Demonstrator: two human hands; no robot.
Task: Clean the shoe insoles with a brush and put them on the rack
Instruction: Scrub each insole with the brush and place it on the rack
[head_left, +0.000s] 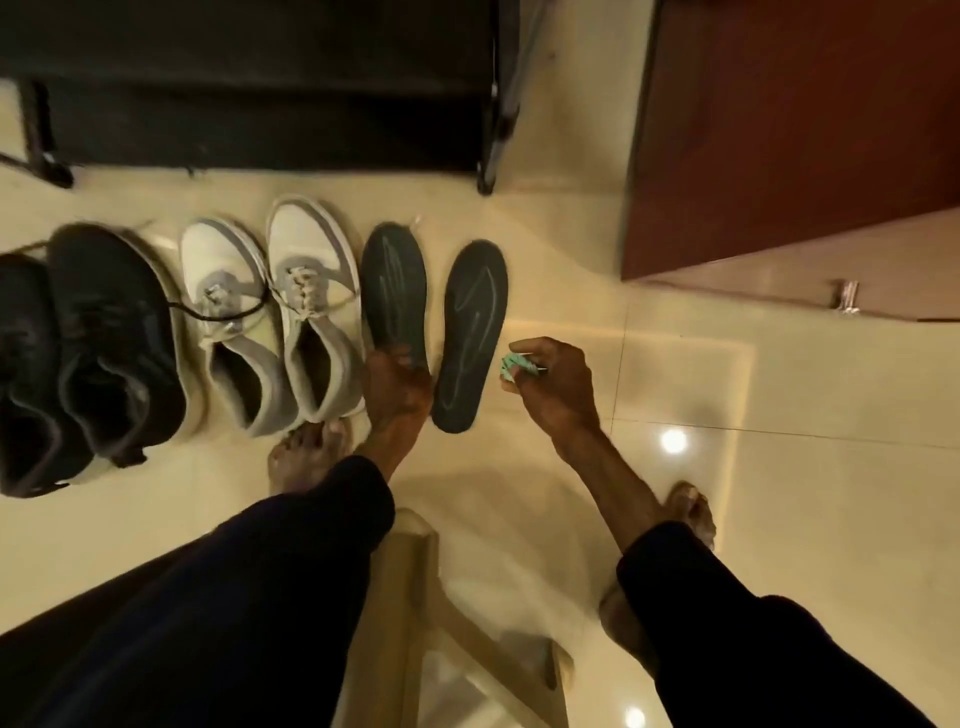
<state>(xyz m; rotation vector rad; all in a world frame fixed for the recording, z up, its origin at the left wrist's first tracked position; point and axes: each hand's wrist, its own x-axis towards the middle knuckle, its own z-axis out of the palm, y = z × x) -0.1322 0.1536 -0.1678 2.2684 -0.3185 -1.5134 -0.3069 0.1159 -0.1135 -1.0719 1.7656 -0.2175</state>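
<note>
Two dark grey insoles lie side by side on the tiled floor, the left insole (393, 286) and the right insole (471, 332). My left hand (397, 392) grips the heel end of the left insole. To the right of the right insole my right hand (553, 387) is closed around a small green brush (511, 366), held just above the floor. The black shoe rack (260, 83) stands at the top of the view, beyond the shoes.
A pair of white and grey sneakers (291, 317) sits left of the insoles, and a pair of black shoes (83, 353) further left. A brown wooden door (789, 130) is at the upper right. A pale stool (441, 623) stands between my legs.
</note>
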